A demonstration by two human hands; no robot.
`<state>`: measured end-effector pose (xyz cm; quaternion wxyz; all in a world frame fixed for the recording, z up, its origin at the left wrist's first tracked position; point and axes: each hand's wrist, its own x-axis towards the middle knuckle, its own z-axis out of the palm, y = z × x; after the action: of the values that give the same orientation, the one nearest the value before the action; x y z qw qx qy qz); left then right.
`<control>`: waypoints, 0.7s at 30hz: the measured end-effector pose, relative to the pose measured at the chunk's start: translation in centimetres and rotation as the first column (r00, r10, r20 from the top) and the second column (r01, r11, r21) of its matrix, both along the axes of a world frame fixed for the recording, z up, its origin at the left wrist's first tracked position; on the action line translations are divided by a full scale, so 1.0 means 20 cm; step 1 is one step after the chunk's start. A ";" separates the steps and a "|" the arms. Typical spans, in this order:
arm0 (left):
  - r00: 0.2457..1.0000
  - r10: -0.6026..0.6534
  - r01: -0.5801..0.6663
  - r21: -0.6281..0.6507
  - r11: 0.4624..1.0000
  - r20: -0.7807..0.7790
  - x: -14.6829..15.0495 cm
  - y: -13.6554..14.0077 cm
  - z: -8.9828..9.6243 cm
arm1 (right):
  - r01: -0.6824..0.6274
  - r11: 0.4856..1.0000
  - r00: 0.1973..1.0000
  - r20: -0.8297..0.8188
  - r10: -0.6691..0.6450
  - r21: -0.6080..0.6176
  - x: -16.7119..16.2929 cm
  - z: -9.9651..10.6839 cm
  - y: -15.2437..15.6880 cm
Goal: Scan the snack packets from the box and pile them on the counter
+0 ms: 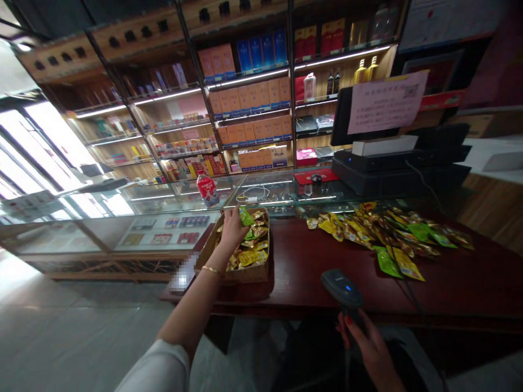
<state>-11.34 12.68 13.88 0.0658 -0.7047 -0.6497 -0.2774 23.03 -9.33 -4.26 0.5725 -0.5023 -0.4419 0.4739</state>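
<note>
My left hand (pixel 233 227) is closed on a green snack packet (pixel 245 216) over the cardboard box (pixel 261 273) on the dark red counter. Yellow and green packets (pixel 251 256) fill much of that box. Low at the right, my right hand (pixel 365 335) grips a dark barcode scanner (pixel 341 288) by its handle, with a blue light glowing on its top. Beyond it, a loose heap of yellow, gold and green packets (pixel 368 231) is spread over the counter's right part.
A phone-like object (pixel 183 275), partly blurred out, lies left of the box. Behind it stand a glass display counter (pixel 163 228) and a red-labelled bottle (pixel 207 189). A cash register with a monitor (pixel 343 117) stands at the back right. A dark cable (pixel 402 267) crosses the packets.
</note>
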 end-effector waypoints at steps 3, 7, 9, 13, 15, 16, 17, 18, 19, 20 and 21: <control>0.935 -0.286 0.253 0.173 0.952 0.210 0.25 -0.21 -0.06 | 0.006 1.000 0.998 -0.055 -0.006 0.002 -0.01 0.00 0.01; 0.788 -0.534 0.566 -0.017 0.825 0.306 0.63 -0.41 -0.36 | 0.025 0.999 0.998 -0.050 -0.024 0.020 -0.02 0.01 0.02; 0.764 -0.529 0.597 -0.095 0.796 0.371 0.74 -0.44 -0.53 | 0.020 1.000 1.000 -0.022 -0.019 0.018 -0.02 0.03 0.01; 0.732 -0.489 0.554 0.004 0.833 0.475 0.79 -0.43 -0.73 | 0.023 1.000 1.000 0.008 -0.023 0.021 -0.02 0.06 0.00; 0.710 -0.497 0.535 0.077 0.842 0.499 0.78 -0.42 -0.75 | 0.020 0.999 1.000 0.005 -0.020 0.026 -0.03 0.07 0.00; 0.701 -0.505 0.536 0.094 0.839 0.503 0.78 -0.42 -0.76 | 0.018 0.999 1.000 0.000 -0.018 0.029 -0.03 0.08 0.00; 0.695 -0.516 0.546 0.098 0.832 0.501 0.77 -0.42 -0.76 | 0.018 0.999 1.000 -0.006 -0.018 0.032 -0.04 0.08 0.00; 0.691 -0.529 0.562 0.093 0.822 0.492 0.77 -0.42 -0.76 | 0.017 0.999 1.000 -0.012 -0.017 0.034 -0.04 0.08 0.01; 0.690 -0.543 0.580 0.083 0.811 0.479 0.77 -0.43 -0.76 | 0.017 0.999 1.000 -0.018 -0.016 0.036 -0.05 0.09 0.01; 0.690 -0.557 0.597 0.071 0.799 0.462 0.77 -0.43 -0.77 | 0.013 0.999 1.000 -0.022 -0.012 0.037 -0.05 0.09 0.01; 0.691 -0.572 0.614 0.058 0.787 0.442 0.77 -0.43 -0.77 | 0.007 0.999 1.000 -0.025 -0.006 0.039 -0.06 0.10 0.01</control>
<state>4.07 4.05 -1.50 -0.2077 -0.7980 -0.3969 -0.4033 21.79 -9.17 -2.28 0.5893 -0.4864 -0.4422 0.4697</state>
